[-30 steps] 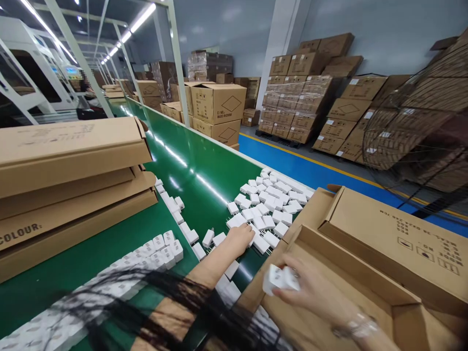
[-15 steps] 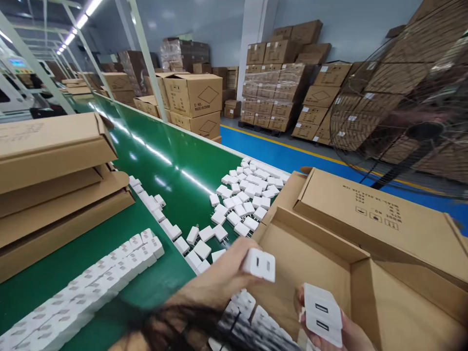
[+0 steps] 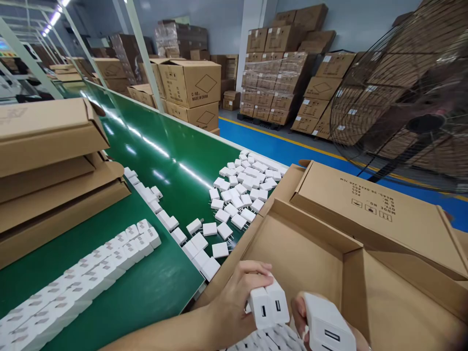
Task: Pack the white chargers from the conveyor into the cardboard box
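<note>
White USB wall chargers (image 3: 268,304), two side by side, are gripped in my left hand (image 3: 232,297), with the fingers over their top and the port ends facing me. Just to the right, my right hand (image 3: 300,312) is closed on more white chargers (image 3: 327,321); one port shows fully and another is cut off by the lower edge. Both hands are over the near side of an open cardboard box (image 3: 300,248). Below them is a white surface with dark marks (image 3: 270,340), too partly seen to name.
Loose chargers (image 3: 237,195) lie scattered on the green conveyor belt (image 3: 175,180). At left, a double row of chargers (image 3: 84,278) lies beside stacked flat boxes (image 3: 54,146). A lidded carton (image 3: 351,195) lies behind the open box; a large fan (image 3: 420,112) stands right.
My left hand has turned and come closer to my right hand, its chargers now showing their ports upright. My right hand has moved slightly down and right. Blurred dark strands have left the view.
</note>
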Action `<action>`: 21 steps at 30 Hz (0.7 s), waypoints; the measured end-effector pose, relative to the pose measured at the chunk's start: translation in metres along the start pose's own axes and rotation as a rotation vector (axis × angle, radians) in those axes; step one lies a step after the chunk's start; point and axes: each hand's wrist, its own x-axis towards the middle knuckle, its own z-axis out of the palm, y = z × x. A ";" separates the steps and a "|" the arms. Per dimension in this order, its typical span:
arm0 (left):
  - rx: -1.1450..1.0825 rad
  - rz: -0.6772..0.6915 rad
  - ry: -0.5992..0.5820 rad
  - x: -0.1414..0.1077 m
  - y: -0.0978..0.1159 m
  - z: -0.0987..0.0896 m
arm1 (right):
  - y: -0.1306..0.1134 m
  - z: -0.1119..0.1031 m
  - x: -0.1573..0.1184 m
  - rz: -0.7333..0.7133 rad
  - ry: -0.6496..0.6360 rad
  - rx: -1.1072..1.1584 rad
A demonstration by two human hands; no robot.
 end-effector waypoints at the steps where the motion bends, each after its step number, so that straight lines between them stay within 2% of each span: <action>1: -0.011 -0.005 -0.029 0.002 0.002 -0.002 | -0.001 0.001 0.000 -0.003 -0.006 0.005; 6: -0.046 -0.032 -0.131 0.008 0.009 -0.009 | -0.001 0.002 -0.001 -0.015 -0.035 0.026; 12: -0.073 0.085 -0.083 0.003 -0.007 0.000 | 0.002 0.002 -0.002 -0.015 -0.069 0.036; 21: -0.159 0.014 -0.118 0.005 0.003 -0.005 | 0.001 0.009 0.002 0.032 -0.093 -0.015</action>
